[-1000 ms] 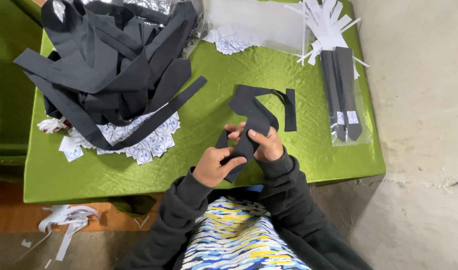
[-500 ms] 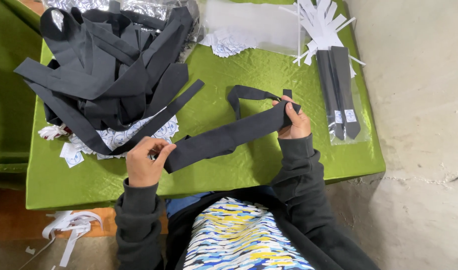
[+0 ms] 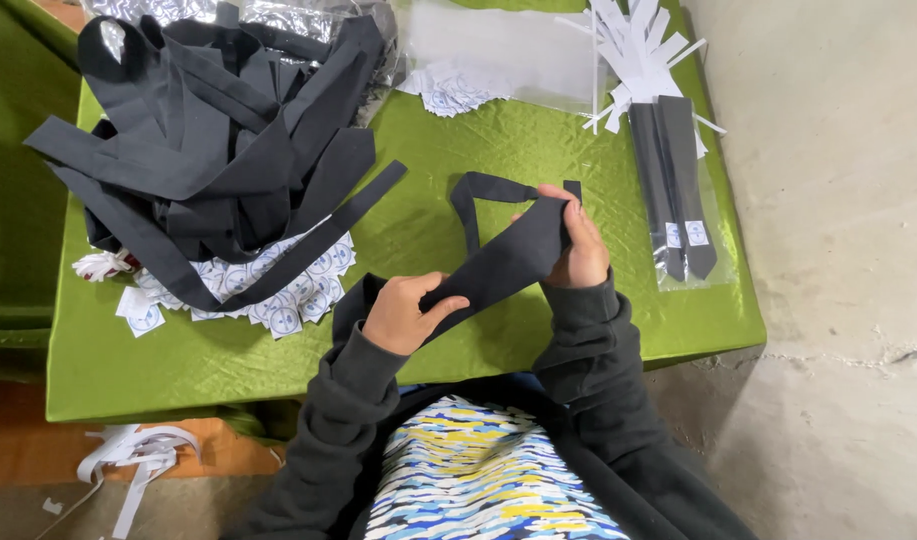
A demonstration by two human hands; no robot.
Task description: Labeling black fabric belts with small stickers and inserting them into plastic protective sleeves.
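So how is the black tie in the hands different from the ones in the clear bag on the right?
The black tie in the hands is bare and bent, slanting between the left hand and right hand, with its thin end looping on the green tablecloth. The bagged ties lie flat, straight and side by side inside a clear bag, each with a small white label near its tip. Both look like the same black fabric.

Single head cam, looks steeply down over the person's chest at the green table (image 3: 578,330), near edge bottom, far edge cropped, bare floor (image 3: 838,250) on right side.
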